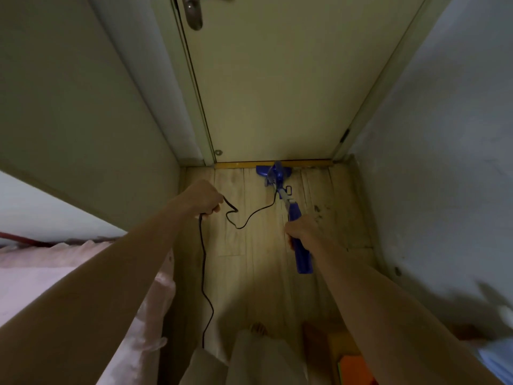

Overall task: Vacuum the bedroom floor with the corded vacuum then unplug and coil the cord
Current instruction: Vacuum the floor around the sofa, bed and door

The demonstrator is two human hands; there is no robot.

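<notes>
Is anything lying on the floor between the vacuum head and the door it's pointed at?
Nothing visible. The vacuum head already sits against the yellow threshold at the foot of the door. The cord, held by the left hand, loops on the floor behind the head, not ahead of it.

Blue vacuum [288, 207] tilted, head at the door threshold — black cord [204, 268] trailing loose.

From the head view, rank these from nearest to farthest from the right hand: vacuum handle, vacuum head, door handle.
1. Vacuum handle: gripped in the right hand itself.
2. Vacuum head: ahead on the floor, at the door's threshold.
3. Door handle: high up, ahead to the left.
</notes>
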